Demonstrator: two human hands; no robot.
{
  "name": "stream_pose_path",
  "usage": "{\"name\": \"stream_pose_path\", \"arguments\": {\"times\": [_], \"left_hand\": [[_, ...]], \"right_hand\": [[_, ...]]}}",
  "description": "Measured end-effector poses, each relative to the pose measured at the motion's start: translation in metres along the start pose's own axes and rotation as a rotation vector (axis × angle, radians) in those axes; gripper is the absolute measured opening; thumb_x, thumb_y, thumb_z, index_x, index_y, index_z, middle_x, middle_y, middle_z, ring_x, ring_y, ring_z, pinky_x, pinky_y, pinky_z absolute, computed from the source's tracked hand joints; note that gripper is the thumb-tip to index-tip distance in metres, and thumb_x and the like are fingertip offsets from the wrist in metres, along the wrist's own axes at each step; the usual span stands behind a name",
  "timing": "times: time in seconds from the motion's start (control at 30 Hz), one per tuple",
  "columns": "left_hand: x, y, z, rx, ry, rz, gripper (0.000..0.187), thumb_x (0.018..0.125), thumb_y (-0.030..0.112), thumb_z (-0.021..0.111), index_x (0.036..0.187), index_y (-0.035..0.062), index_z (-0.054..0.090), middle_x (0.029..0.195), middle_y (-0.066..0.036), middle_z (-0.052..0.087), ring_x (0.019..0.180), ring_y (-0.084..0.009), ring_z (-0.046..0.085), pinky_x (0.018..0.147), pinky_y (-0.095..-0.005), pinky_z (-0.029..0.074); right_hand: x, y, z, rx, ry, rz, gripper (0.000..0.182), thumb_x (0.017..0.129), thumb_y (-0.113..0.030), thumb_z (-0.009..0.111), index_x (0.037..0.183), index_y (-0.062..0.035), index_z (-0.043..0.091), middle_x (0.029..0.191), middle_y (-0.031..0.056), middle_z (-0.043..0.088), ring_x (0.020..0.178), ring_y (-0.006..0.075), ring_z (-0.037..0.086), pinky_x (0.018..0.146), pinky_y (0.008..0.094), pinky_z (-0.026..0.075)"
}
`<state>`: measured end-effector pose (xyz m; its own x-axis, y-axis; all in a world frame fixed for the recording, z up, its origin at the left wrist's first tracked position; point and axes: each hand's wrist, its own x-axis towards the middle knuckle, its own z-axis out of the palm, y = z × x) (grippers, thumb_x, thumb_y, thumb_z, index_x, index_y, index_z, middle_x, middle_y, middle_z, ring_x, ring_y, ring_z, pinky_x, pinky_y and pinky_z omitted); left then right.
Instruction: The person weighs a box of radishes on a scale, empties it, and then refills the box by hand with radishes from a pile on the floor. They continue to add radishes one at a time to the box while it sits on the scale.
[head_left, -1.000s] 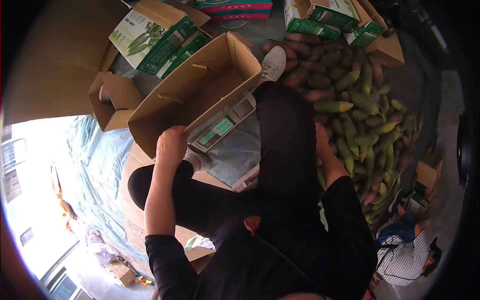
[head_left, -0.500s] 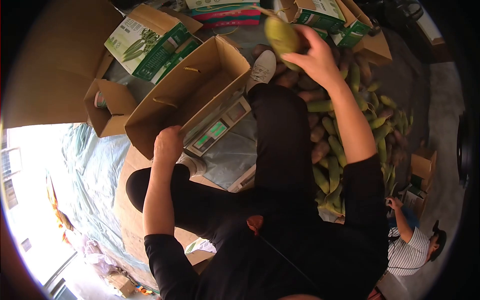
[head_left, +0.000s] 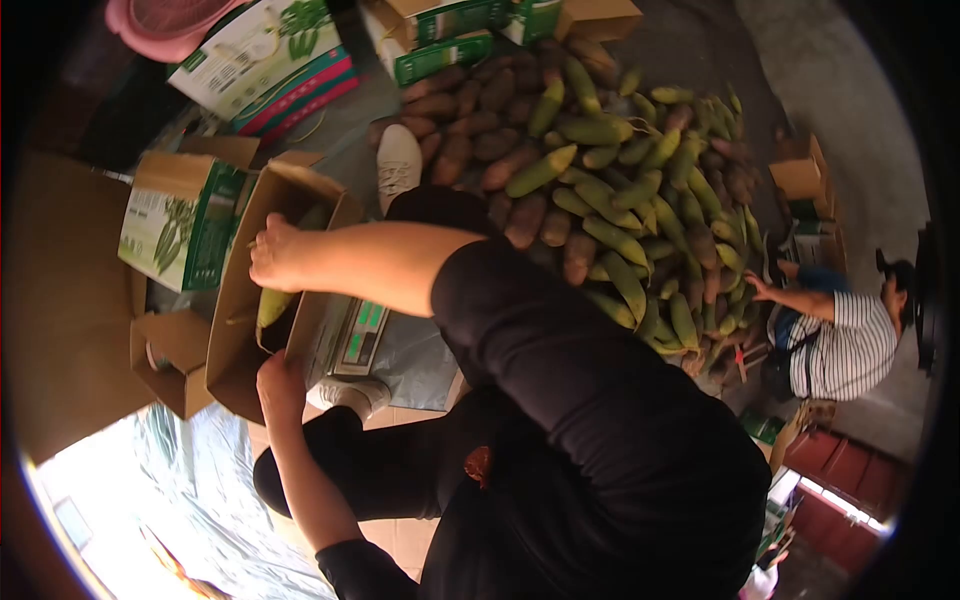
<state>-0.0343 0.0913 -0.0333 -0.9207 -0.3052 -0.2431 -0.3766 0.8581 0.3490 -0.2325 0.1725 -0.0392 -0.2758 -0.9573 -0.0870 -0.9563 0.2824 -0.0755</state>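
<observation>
My right hand (head_left: pixel 277 252) is down inside the open cardboard box (head_left: pixel 235 345), closed over a green radish (head_left: pixel 272 306) whose lower end shows below the hand. Part of the radish is hidden by the hand and forearm. At the near end of the box, my left hand (head_left: pixel 281 385) pinches the rim. Beside the box is a scale with a lit green display (head_left: pixel 362 335), partly covered by my right arm.
A large heap of green radishes (head_left: pixel 610 215) and brown-skinned roots (head_left: pixel 525 220) covers the floor to the right. Printed cartons (head_left: pixel 170 235) stand at the left and back. A smaller box (head_left: pixel 165 375) is beside mine. A person in a striped shirt (head_left: pixel 850 340) is at the far right.
My right hand has carried the green radish from above the heap leftward into the box. My left hand stays on the box rim. The view has turned toward the right.
</observation>
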Motion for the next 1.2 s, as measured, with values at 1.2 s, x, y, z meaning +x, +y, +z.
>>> {"name": "stream_pose_path", "arguments": {"times": [1.2], "left_hand": [[-0.002,0.019,-0.004,-0.141,-0.036,-0.081,0.020,0.079,0.010,0.054,0.091,-0.0039,0.061,0.072,-0.022,0.059,0.068,-0.0330,0.060,0.065,-0.0383,0.045]], "right_hand": [[-0.519,0.183,0.144,-0.211,-0.281,1.300,0.049,0.081,-0.009,0.058,0.127,-0.0188,0.045,0.120,0.0048,0.049,0.114,0.0235,0.048,0.085,0.0440,0.046]]}}
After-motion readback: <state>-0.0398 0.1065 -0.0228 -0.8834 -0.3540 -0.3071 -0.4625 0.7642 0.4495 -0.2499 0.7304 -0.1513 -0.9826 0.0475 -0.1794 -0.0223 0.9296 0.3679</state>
